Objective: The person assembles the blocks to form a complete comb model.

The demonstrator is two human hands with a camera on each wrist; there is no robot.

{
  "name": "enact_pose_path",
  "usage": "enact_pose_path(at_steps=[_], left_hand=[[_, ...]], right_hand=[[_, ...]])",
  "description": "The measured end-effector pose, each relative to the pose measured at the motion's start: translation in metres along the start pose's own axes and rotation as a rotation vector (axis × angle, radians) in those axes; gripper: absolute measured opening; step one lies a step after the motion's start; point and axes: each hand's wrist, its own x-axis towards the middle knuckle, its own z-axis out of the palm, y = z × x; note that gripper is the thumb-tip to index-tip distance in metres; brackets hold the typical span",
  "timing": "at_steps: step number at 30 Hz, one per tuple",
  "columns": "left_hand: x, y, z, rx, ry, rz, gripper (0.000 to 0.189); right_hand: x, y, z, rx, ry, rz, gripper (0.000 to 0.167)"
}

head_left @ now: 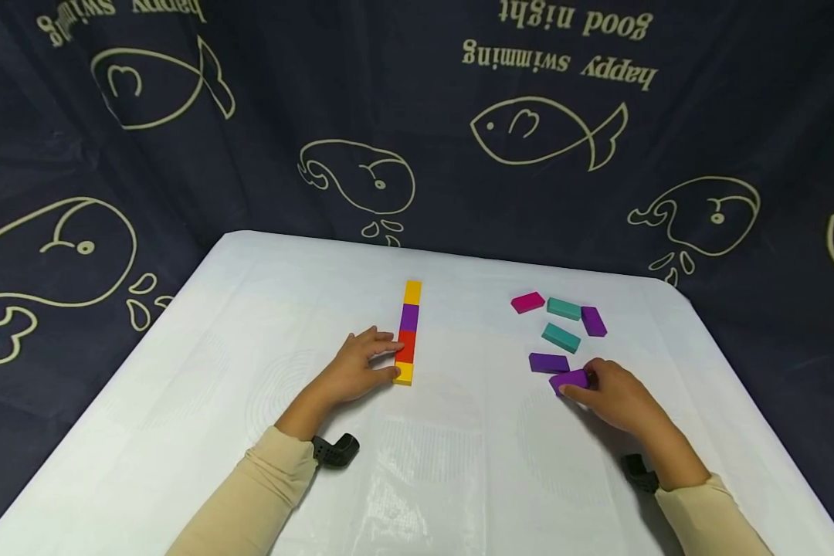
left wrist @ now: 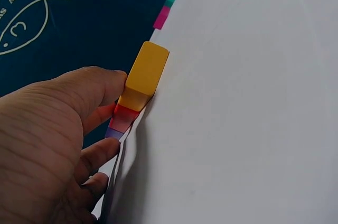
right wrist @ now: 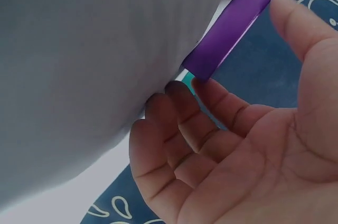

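A straight row of blocks runs away from me in the head view: a yellow block nearest, then a red block, a purple block and another yellow block. My left hand rests along the row's left side, thumb against the near yellow block and fingertips at the red one. In the left wrist view, the near yellow block shows beside the thumb. With thumb and index finger, my right hand pinches a purple block by its two ends, the other fingers loosely bent.
Loose on the right of the white table lie a pink block, two teal blocks and two more purple blocks. A dark curtain with fish drawings hangs behind the table. Each wrist wears a black strap device.
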Motion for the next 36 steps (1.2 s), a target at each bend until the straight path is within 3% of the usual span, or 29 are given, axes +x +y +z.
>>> enact_pose_path(at_steps=[16, 22, 36], left_hand=[[0.0001, -0.0005, 0.0009, 0.003, 0.004, -0.004, 0.043], [0.0013, 0.0, 0.001, 0.0, 0.001, -0.016, 0.044], [-0.0002, -0.0001, 0.0015, -0.005, 0.009, -0.008, 0.043]], right_hand=[[-0.0023, -0.0014, 0.0032, -0.01, 0.014, -0.016, 0.067], [-0.0017, -0.0021, 0.0024, 0.001, -0.006, 0.023, 0.073], [-0.0038, -0.003, -0.0027, 0.029, 0.004, 0.017, 0.065]])
